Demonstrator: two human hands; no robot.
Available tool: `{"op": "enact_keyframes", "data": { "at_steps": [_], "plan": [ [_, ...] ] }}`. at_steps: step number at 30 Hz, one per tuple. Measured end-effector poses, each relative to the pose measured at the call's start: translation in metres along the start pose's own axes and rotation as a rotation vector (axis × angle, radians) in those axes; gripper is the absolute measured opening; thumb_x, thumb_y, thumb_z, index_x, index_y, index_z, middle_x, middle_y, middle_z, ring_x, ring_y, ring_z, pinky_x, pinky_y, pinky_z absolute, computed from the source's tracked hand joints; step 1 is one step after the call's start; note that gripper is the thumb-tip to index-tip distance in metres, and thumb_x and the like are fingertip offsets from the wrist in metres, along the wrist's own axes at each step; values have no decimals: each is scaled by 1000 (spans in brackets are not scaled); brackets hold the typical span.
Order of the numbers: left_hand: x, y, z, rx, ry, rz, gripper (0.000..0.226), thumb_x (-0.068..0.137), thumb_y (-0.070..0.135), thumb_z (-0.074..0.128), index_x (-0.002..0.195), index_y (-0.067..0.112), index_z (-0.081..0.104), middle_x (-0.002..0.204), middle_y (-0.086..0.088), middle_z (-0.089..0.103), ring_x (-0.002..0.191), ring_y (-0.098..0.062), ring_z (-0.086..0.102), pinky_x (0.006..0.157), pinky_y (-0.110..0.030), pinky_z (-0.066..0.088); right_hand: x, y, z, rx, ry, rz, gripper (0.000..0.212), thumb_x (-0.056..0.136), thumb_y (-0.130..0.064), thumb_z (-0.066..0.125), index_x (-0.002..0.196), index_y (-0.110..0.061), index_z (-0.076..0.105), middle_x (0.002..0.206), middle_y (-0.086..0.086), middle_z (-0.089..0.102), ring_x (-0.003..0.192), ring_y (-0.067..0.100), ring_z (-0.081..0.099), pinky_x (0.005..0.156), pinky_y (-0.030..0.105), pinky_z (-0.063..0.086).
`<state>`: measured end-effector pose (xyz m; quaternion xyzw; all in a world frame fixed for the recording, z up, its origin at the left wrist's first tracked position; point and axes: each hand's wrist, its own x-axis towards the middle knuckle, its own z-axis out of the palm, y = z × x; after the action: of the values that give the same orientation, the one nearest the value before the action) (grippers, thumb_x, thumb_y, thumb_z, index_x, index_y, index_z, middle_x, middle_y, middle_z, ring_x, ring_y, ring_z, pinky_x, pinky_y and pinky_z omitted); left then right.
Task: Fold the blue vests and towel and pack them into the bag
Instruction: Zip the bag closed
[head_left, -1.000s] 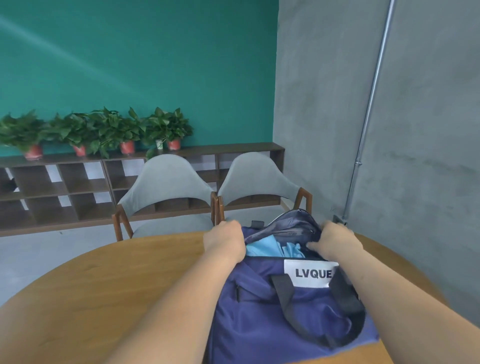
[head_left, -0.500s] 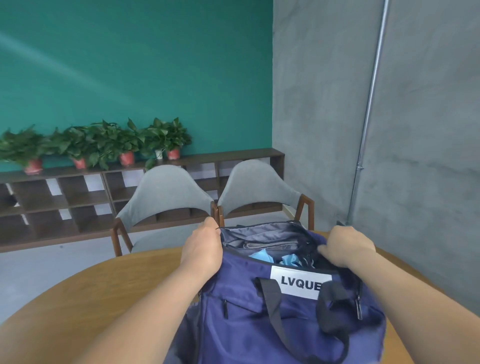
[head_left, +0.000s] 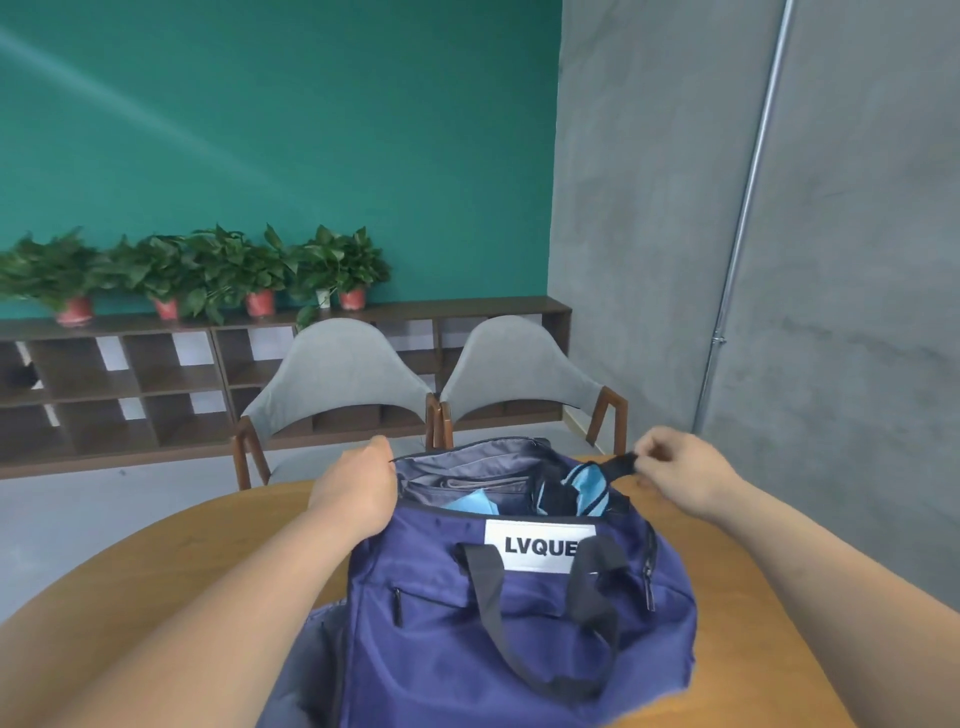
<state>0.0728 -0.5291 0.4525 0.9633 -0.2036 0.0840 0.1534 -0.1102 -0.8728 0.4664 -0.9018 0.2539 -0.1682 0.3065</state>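
A navy blue bag (head_left: 519, 613) with a white "LVQUE" label lies on the round wooden table (head_left: 156, 561), its top open. Light blue fabric (head_left: 587, 488) with dark trim shows inside the opening, beside a grey lining. My left hand (head_left: 353, 493) grips the bag's left rim at the end of the opening. My right hand (head_left: 680, 473) is raised at the right end and pinches a black strap or tab of the bag, pulling it outward. The rest of the packed cloth is hidden inside.
Two grey chairs (head_left: 337, 384) stand behind the table's far edge. A low dark shelf (head_left: 119, 374) with several potted plants (head_left: 208, 270) runs along the green wall. A grey concrete wall with a metal pipe (head_left: 737, 234) is at the right.
The bag's mouth has been pulled wider open. My right hand left the bag's rim and moved right and up, now pinching a black strap end. My left hand stays on the left rim.
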Motion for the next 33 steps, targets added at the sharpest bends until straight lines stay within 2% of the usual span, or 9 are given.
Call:
{"op": "enact_keyframes", "data": {
  "at_steps": [3, 6, 10, 13, 15, 19, 22, 26, 33],
  "plan": [
    [-2, 11, 1, 0, -39, 2, 13, 107, 30, 45, 99, 20, 48, 102, -7, 63, 89, -31, 63, 73, -40, 52, -2, -22, 32, -45, -181, -157, 17, 93, -20, 68, 91, -36, 71, 99, -15, 76, 95, 7, 70, 94, 35, 56],
    [-5, 27, 3, -19, -53, 15, 10, 104, 30, 51, 108, 21, 50, 115, -6, 60, 105, -31, 61, 82, -40, 52, -7, -50, 74, -199, -380, -284, 24, 100, -23, 57, 112, -37, 72, 120, -15, 71, 109, 7, 64, 97, 22, 47],
    [-5, 43, 5, -20, 222, 292, 13, 98, 17, 59, 110, 22, 58, 112, 2, 56, 108, -23, 52, 88, -42, 53, 0, -69, 104, -432, -553, -262, 32, 104, -37, 48, 122, -19, 67, 128, 3, 67, 120, 25, 59, 96, 33, 45],
    [0, 55, 10, -138, 14, 408, 20, 99, 9, 54, 104, 25, 64, 106, 4, 63, 97, -21, 61, 85, -44, 55, 11, -66, 105, -515, -437, -239, 37, 98, -47, 60, 117, -15, 63, 122, 6, 62, 110, 28, 61, 93, 37, 50],
    [4, 62, 16, -92, -211, 359, 25, 101, 14, 56, 121, 27, 64, 123, 1, 65, 110, -23, 62, 97, -42, 54, 14, -60, 109, -591, -377, -262, 46, 94, -47, 64, 129, -18, 57, 132, 6, 46, 115, 31, 60, 97, 41, 51],
    [5, 71, 32, 42, -536, 361, 56, 104, 34, 62, 155, 28, 41, 156, -5, 49, 130, -29, 56, 100, -33, 48, 6, -51, 122, -899, -592, -311, 37, 100, -21, 55, 136, -17, 60, 147, 10, 38, 119, 36, 60, 92, 44, 54],
    [0, 77, 43, 116, -578, 391, 64, 102, 38, 66, 159, 26, 40, 160, -7, 46, 135, -32, 53, 101, -33, 47, -6, -59, 122, -1052, -625, -355, 32, 95, -7, 57, 124, -10, 68, 142, 12, 47, 115, 36, 61, 80, 38, 49],
    [-5, 83, 46, 195, -596, 420, 58, 99, 38, 67, 152, 27, 48, 151, -7, 53, 131, -33, 55, 103, -42, 51, -17, -60, 120, -1058, -629, -421, 22, 95, -11, 57, 109, -9, 74, 107, 9, 67, 87, 32, 59, 78, 39, 54],
    [-23, 99, 48, 305, -510, 438, 54, 100, 50, 59, 146, 24, 51, 148, -11, 47, 137, -36, 43, 100, -48, 45, -24, -46, 104, -792, -624, -428, 28, 101, -31, 55, 122, -20, 70, 122, 10, 67, 110, 35, 61, 92, 41, 54]
  ]
}}
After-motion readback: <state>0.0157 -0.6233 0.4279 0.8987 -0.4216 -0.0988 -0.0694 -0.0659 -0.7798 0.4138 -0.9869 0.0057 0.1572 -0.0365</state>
